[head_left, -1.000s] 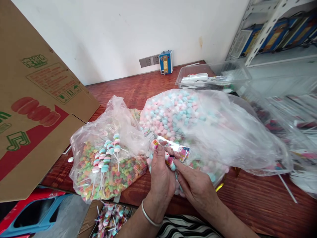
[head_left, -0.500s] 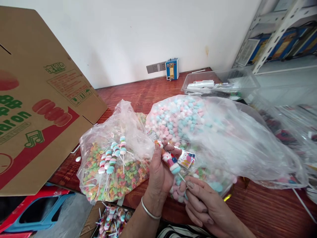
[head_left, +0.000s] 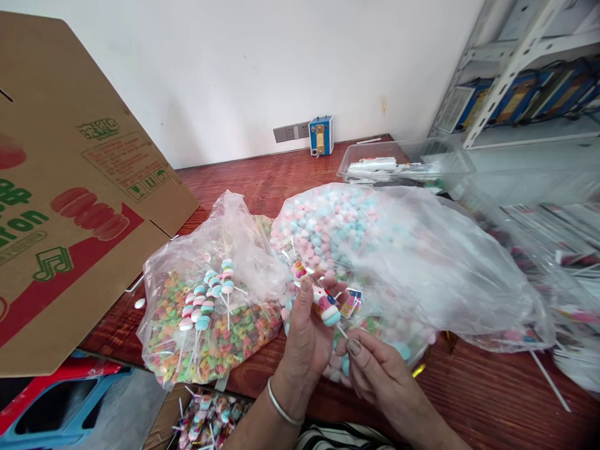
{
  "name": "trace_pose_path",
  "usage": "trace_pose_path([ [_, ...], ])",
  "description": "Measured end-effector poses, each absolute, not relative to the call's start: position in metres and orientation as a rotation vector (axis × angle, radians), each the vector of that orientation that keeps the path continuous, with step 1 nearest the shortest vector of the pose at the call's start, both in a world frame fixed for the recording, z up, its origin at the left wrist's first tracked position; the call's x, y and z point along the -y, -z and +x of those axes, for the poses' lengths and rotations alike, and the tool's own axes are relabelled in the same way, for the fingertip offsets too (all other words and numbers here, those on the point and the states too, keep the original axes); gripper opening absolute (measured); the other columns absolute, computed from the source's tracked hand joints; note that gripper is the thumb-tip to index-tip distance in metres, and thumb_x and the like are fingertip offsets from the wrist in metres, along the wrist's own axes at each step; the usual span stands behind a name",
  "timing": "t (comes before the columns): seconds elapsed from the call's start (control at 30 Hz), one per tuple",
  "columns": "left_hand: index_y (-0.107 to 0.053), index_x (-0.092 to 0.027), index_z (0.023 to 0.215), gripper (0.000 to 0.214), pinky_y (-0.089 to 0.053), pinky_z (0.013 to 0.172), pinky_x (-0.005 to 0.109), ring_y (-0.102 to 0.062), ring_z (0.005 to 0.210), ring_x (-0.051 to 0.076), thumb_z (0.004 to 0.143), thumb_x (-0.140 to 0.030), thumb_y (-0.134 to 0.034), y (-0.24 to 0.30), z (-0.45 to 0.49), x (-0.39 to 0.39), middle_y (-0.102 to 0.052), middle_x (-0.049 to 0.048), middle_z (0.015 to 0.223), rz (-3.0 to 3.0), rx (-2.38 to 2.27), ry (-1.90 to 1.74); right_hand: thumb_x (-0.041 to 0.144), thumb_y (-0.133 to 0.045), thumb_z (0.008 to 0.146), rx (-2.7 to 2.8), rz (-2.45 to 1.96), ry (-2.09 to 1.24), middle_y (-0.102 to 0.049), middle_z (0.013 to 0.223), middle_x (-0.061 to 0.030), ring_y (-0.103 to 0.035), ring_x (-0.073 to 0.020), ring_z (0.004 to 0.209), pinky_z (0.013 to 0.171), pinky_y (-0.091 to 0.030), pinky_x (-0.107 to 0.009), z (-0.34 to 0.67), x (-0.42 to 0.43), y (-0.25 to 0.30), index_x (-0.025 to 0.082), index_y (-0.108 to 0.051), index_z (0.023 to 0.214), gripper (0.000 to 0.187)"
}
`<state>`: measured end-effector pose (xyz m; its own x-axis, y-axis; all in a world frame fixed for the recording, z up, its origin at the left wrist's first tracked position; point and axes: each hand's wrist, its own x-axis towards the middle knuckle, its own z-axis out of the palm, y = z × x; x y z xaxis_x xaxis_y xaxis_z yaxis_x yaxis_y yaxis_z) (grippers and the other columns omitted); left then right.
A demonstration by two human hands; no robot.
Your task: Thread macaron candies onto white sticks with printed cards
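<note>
My left hand is closed round a candy skewer, a white stick strung with pink, white and blue sweets inside a clear printed wrapper. My right hand pinches the lower end of the stick just below the blue sweet. Both hands hover over the near edge of a big clear bag of pink, blue and white sweets. To the left lies a smaller bag of coloured ring sweets, with several finished skewers resting on top of it.
A large cardboard box flap leans over the table's left side. A clear plastic tub stands at the back right, and bags of wrappers lie at the right. More skewers fill a box below the table edge.
My right hand slid down from the wrapper to the bottom of the stick. The skewer now stands more upright in my left hand.
</note>
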<state>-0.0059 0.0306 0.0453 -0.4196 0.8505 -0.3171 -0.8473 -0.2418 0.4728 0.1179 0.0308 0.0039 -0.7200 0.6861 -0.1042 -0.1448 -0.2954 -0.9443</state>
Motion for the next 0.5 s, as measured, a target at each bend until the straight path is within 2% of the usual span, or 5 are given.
trace_pose_path([
  [0.1,-0.065,-0.016,0.101,0.024,-0.053,0.078,0.027,-0.061,0.069,0.01,0.082,-0.03,-0.071,-0.05,-0.015,-0.035,-0.06,-0.0012,0.077,0.062,-0.605,-1.876,0.046,-0.047,0.097,0.985,-0.568,-2.423,-0.021,0.043,0.0139,-0.011,-0.0039,0.032,0.037,-0.031,-0.018,0.114,-0.029,-0.011,0.019,-0.061,0.082,0.034],
  [0.27,-0.063,-0.016,0.094,0.017,-0.051,0.07,0.025,-0.048,0.054,0.006,0.086,-0.031,-0.066,-0.056,-0.014,-0.041,-0.045,-0.0063,0.062,0.159,-0.652,-1.844,0.05,-0.053,0.093,0.833,-0.607,-2.441,-0.024,0.041,0.0143,-0.013,-0.0032,0.032,0.037,-0.031,-0.018,0.106,-0.032,-0.017,0.018,-0.059,0.079,0.035],
  [0.37,-0.062,-0.016,0.094,0.019,-0.05,0.067,0.025,-0.048,0.054,0.007,0.087,-0.034,-0.065,-0.06,-0.013,-0.047,-0.045,-0.006,0.061,0.131,-0.706,-1.851,0.05,-0.053,0.092,1.334,-0.808,-1.972,-0.036,0.044,0.0099,-0.029,-0.007,0.035,0.041,-0.032,-0.021,0.106,-0.04,-0.016,0.02,-0.056,0.077,0.034],
  [0.43,-0.061,-0.016,0.093,0.018,-0.048,0.064,0.023,-0.049,0.055,0.007,0.087,-0.032,-0.065,-0.063,-0.015,-0.051,-0.046,-0.0053,0.062,0.086,-0.738,-1.856,0.04,-0.052,0.094,1.772,-0.895,-1.354,-0.048,0.051,0.0037,-0.041,-0.011,0.044,0.047,-0.033,-0.024,0.106,-0.047,-0.013,0.02,-0.056,0.073,0.029],
  [0.5,-0.06,-0.015,0.093,0.017,-0.048,0.063,0.022,-0.051,0.057,0.008,0.086,-0.03,-0.066,-0.066,-0.015,-0.055,-0.049,-0.0042,0.065,0.035,-0.784,-1.863,0.026,-0.05,0.095,2.072,-0.86,-0.731,-0.054,0.055,-0.0005,-0.045,-0.0132,0.05,0.052,-0.032,-0.027,0.105,-0.053,-0.01,0.02,-0.056,0.067,0.029],
])
